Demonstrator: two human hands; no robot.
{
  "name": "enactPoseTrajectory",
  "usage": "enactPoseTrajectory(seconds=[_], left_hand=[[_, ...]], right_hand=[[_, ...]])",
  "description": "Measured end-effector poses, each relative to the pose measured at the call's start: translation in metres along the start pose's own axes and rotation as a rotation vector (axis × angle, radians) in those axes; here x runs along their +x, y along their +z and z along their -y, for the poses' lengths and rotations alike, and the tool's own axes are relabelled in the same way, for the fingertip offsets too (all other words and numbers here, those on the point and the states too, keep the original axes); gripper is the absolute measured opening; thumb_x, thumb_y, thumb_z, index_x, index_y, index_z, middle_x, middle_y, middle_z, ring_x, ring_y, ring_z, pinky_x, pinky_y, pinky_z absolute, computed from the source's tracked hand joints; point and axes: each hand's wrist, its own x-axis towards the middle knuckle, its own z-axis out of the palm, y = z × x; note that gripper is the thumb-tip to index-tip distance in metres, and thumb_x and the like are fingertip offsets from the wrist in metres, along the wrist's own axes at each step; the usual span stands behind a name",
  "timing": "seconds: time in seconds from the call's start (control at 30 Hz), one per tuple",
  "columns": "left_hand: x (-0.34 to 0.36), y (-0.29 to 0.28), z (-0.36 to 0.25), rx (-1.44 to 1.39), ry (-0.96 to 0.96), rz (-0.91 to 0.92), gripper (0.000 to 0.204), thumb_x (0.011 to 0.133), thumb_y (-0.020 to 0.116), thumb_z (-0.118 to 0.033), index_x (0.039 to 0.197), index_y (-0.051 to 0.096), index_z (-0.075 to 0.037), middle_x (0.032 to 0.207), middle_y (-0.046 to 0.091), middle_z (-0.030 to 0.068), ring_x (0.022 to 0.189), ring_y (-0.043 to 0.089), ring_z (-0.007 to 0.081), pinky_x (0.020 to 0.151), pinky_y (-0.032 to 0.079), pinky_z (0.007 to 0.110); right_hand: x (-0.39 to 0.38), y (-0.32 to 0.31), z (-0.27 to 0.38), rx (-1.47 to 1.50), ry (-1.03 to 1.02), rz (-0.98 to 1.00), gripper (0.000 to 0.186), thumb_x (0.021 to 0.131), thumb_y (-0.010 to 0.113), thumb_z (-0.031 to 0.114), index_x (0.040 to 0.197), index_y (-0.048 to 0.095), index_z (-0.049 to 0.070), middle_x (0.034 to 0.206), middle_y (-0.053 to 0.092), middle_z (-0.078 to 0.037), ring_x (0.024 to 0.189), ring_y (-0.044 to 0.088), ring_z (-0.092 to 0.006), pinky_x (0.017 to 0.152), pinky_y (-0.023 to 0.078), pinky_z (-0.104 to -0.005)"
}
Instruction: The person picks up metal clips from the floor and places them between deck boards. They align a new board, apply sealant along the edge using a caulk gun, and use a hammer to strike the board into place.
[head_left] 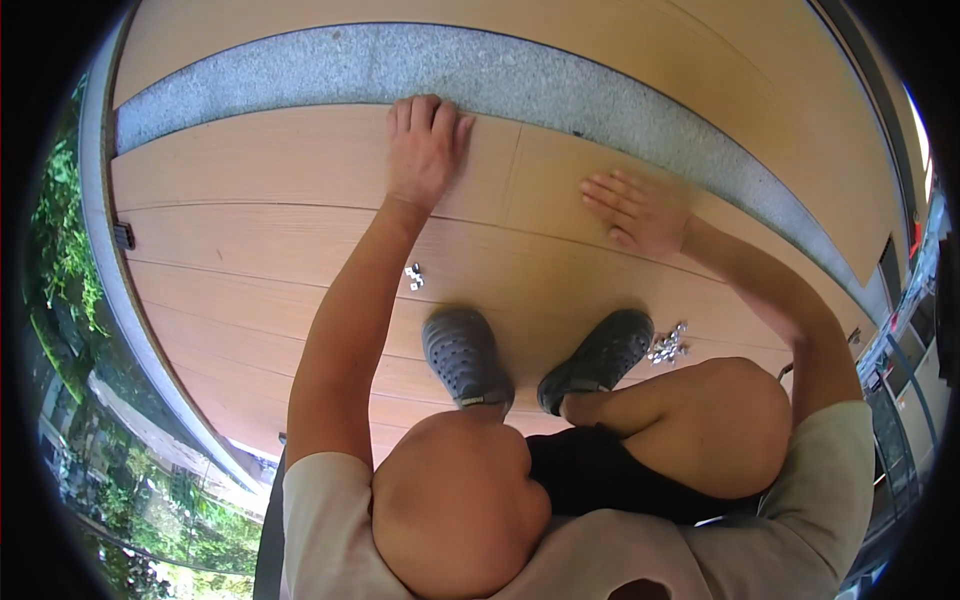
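My left hand [428,150] reaches to the far edge of a light-brown deck plank [260,160]. Its fingers bend over that edge, so their tips are hidden. To the right, past a seam between two board ends, my right hand [640,212] lies on the neighbouring plank [545,175] with fingers stretched out, slightly blurred. Beyond both planks runs a strip of grey speckled stone [400,65]. A few small shiny metal pieces [414,277] lie near my left forearm, and a pile of similar metal pieces [668,345] sits by my right shoe.
I squat on laid boards in dark clogs [465,355]. More brown boarding [640,50] lies past the stone strip. A grey border edge [97,150] curves along the left, with greenery outside it. A small black block [124,236] sits at that border.
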Motion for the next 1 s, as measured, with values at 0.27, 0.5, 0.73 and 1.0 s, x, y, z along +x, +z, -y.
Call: enactPoseTrajectory(seconds=[0.27,0.5,0.73,1.0], left_hand=[[-0.003,-0.008,0.0,-0.017,0.052,0.05,0.038,0.09,0.074,-0.032,0.111,0.063,-0.002,0.113,0.058,0.0158,0.11,0.052,0.0364,0.099,0.042,0.049],[-0.01,-0.019,-0.015,-0.109,0.128,0.144,0.074,0.078,0.08,-0.057,0.12,0.059,0.001,0.123,0.054,0.0194,0.114,0.049,0.0387,0.103,0.04,0.051],[0.024,0.01,-0.058,-0.278,0.038,0.214,0.073,0.073,0.082,-0.056,0.113,0.058,0.0,0.118,0.053,0.0204,0.112,0.047,0.041,0.101,0.038,0.053],[0.001,0.0,-0.02,-0.255,0.046,0.214,0.085,0.078,0.074,-0.068,0.118,0.054,0.004,0.118,0.052,0.0232,0.114,0.046,0.0452,0.1,0.035,0.057]], right_hand=[[0.002,0.0,0.002,-0.052,-0.01,-0.094,0.061,0.099,0.052,0.029,0.154,0.042,0.004,0.164,0.038,-0.01,0.153,0.032,-0.0224,0.128,0.02,-0.0416],[0.007,0.004,0.005,0.003,0.01,-0.129,0.062,0.096,0.056,0.022,0.154,0.043,0.007,0.164,0.038,-0.009,0.153,0.033,-0.023,0.128,0.023,-0.0413],[-0.039,-0.003,-0.01,0.004,0.033,-0.098,0.065,0.099,0.054,0.032,0.157,0.038,0.007,0.167,0.032,-0.01,0.155,0.028,-0.0251,0.128,0.021,-0.0448],[-0.007,0.022,-0.009,0.111,-0.25,-0.609,0.052,0.104,0.044,0.034,0.146,0.052,0.003,0.155,0.049,-0.015,0.146,0.044,-0.0306,0.121,0.034,-0.0469]])
